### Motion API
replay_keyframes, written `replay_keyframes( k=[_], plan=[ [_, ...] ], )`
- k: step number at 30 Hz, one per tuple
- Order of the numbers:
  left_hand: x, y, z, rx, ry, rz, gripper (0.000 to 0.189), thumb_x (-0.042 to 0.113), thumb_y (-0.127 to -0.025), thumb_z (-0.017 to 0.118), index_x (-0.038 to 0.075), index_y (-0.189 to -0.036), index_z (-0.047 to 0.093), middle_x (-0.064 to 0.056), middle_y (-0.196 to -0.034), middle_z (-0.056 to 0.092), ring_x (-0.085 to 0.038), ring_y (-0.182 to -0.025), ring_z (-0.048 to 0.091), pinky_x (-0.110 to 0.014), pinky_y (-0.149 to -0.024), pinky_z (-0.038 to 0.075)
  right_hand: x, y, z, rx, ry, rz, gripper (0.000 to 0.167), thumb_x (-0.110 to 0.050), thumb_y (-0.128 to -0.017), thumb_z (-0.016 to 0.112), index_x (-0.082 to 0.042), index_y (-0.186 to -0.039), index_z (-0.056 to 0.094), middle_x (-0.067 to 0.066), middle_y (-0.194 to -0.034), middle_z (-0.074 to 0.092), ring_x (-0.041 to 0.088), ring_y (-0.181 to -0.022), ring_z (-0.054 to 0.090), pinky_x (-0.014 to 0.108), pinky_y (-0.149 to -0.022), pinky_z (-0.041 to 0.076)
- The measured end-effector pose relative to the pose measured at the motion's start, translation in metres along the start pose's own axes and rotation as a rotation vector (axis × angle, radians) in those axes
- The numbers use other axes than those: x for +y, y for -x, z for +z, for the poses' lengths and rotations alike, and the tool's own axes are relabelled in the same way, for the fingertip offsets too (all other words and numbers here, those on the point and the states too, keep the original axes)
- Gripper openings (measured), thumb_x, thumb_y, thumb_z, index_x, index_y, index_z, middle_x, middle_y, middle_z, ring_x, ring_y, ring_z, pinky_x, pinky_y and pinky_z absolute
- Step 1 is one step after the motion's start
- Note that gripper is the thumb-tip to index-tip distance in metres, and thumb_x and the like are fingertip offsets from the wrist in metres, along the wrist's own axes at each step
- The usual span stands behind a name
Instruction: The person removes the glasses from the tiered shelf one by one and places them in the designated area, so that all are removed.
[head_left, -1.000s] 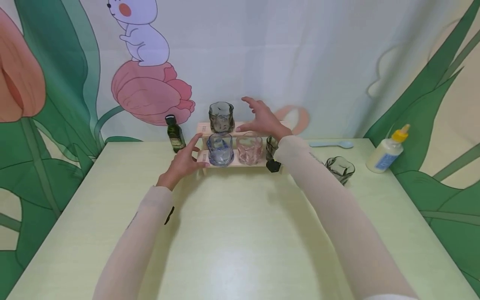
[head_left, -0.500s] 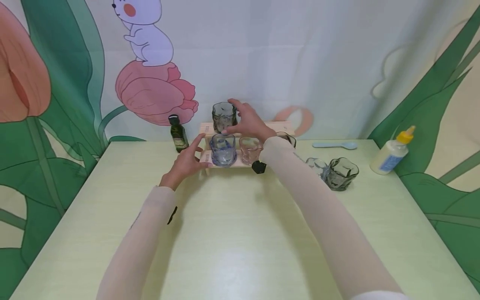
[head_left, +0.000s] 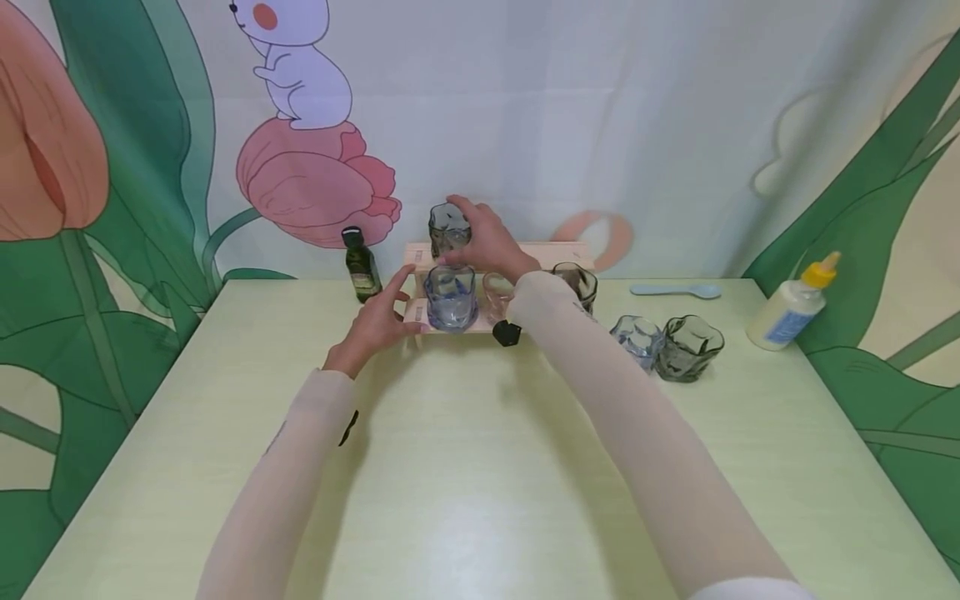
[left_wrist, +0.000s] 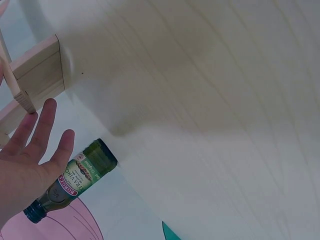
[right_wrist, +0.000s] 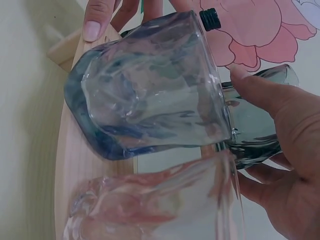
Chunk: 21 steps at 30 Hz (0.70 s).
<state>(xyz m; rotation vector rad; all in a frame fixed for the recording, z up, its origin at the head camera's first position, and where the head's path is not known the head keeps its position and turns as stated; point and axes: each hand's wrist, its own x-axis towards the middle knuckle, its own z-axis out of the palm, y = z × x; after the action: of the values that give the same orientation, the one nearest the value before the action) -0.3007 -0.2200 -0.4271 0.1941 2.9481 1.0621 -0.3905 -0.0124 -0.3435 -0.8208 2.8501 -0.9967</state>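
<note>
On a two-step wooden rack [head_left: 555, 252], a grey glass [head_left: 444, 231] stands on the upper step near its left end. My right hand [head_left: 491, 243] grips this glass, thumb on one side and fingers on the other in the right wrist view. A blue-tinted glass [head_left: 451, 302] and a pink glass [head_left: 497, 297] stand on the lower step, with another grey glass [head_left: 581, 285] partly behind my right sleeve. My left hand [head_left: 375, 332] holds the rack's left end, thumb at the lower step's front edge. In the left wrist view its outer fingers [left_wrist: 46, 122] are stretched out.
A green oil bottle [head_left: 362, 265] stands just left of the rack. Right of it are a blue-tinted glass [head_left: 639, 340], a grey glass [head_left: 687, 350], a light blue spoon [head_left: 678, 290] and a yellow-capped glue bottle [head_left: 791, 307]. A printed curtain [head_left: 525, 108] hangs behind the table.
My right hand has moved left from beside the upper grey glass and taken hold of it. The left hand has stayed at the rack's end. The head view has shifted slightly.
</note>
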Motion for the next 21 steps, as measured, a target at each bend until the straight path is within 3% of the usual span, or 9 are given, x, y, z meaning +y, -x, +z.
replay_keyframes(
  k=[21],
  plan=[
    [-0.0011,-0.0008,-0.0011,-0.002,-0.004,0.011,0.101,0.019,-0.086,0.08,0.036,-0.159,0.012,-0.02,-0.14,0.057,-0.038,-0.104,0.069,-0.052,-0.087,0.054,-0.0054,0.0032,-0.0003,0.021,-0.035,0.013,0.095,-0.031,-0.084,0.081,-0.028,-0.16,0.024,0.016,-0.149,0.04,0.032,-0.136,0.043,0.05,-0.11,0.04]
  ],
)
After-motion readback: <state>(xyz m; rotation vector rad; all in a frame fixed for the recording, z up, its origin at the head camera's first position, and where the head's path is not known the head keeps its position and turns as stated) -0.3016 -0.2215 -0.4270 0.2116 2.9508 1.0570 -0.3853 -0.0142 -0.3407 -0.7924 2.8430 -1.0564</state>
